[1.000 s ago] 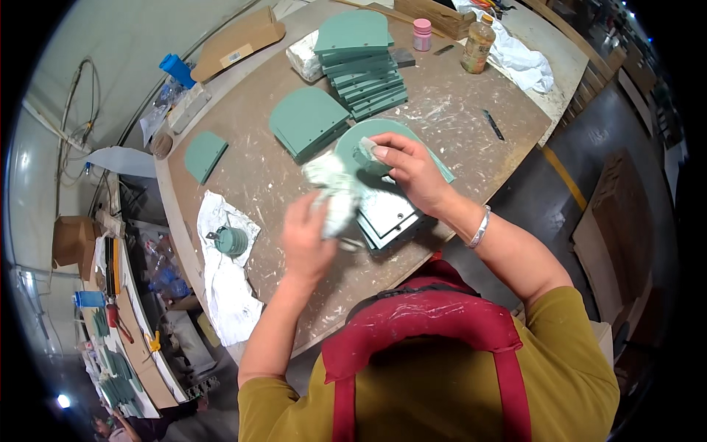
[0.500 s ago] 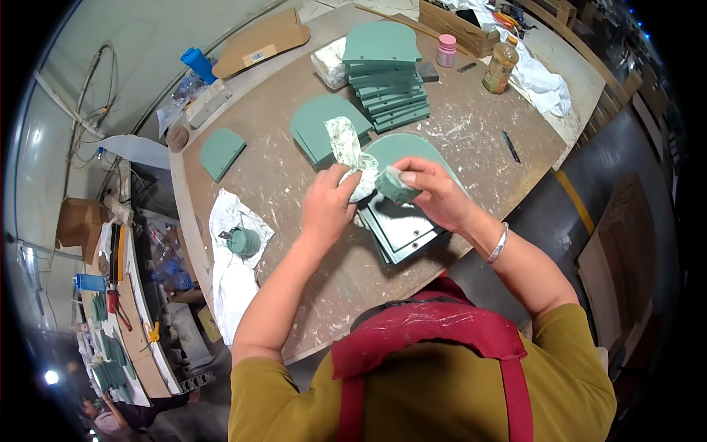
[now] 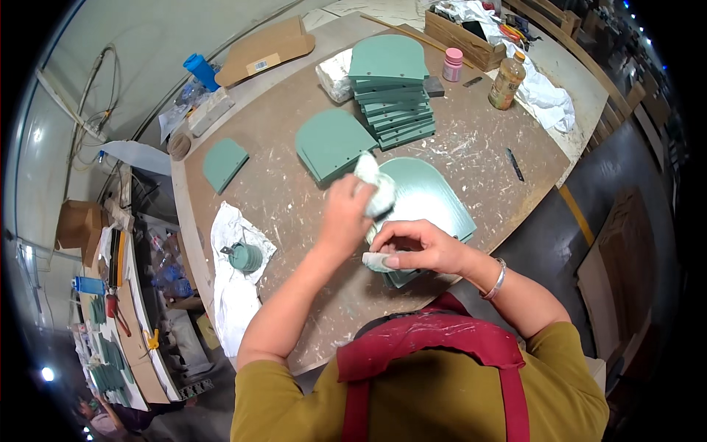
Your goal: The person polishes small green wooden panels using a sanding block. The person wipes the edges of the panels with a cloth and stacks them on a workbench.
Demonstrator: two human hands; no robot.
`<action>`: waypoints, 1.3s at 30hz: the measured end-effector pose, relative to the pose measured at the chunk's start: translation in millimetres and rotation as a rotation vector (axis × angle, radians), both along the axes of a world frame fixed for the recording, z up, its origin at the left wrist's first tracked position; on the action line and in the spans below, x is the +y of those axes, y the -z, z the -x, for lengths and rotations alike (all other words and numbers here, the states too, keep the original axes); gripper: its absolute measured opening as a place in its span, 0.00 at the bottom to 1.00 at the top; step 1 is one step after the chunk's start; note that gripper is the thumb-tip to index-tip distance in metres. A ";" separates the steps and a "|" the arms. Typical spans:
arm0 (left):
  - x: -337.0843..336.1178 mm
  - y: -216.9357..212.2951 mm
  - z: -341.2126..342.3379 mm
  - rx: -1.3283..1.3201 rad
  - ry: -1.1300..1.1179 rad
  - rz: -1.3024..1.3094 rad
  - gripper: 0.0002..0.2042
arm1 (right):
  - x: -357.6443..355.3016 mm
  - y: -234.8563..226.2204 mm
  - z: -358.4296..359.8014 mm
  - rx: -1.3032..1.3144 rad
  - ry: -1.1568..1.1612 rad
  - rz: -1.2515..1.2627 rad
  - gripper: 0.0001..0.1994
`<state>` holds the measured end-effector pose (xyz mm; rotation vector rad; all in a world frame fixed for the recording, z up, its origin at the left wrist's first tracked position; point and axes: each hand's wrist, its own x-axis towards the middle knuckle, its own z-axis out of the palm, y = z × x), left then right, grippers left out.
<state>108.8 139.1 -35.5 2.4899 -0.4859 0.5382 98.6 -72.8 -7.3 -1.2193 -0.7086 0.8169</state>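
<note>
My left hand (image 3: 343,214) is closed round a crumpled white rag (image 3: 377,193) with faint green stains, over the left side of a round-topped green panel (image 3: 423,184). This panel lies with others in a small stack near the table's front edge, and its surface shines. Closer to me, my right hand (image 3: 427,249) pinches a small pale green pad (image 3: 377,261), possibly a sponge or folded cloth, above the stack's near end. To the left, a small green-stained pot (image 3: 244,256) stands on a white cloth (image 3: 232,295).
Green panels are piled high (image 3: 390,92) at the back, beside a lower stack (image 3: 333,144). A single smaller panel (image 3: 224,163) lies left. Toward the right are a pink bottle (image 3: 453,66), an amber drink bottle (image 3: 507,82), a black pen-like tool (image 3: 515,165) and a wooden box (image 3: 464,38).
My right hand has come down toward me with the pad, uncovering more of the panel. The rag in my left hand has shifted right over the panel and looks more bunched.
</note>
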 end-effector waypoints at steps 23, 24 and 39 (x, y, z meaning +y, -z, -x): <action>-22.3 -34.8 -109.8 0.372 0.025 0.064 0.12 | -2.3 4.1 -1.4 0.004 0.061 -0.120 0.12; -33.9 -30.3 -101.9 0.285 0.125 -0.038 0.13 | -2.1 6.5 1.0 0.011 0.057 -0.124 0.12; -70.9 -42.2 -135.4 0.237 0.247 -0.264 0.12 | -2.8 8.3 1.3 -0.001 0.097 -0.126 0.14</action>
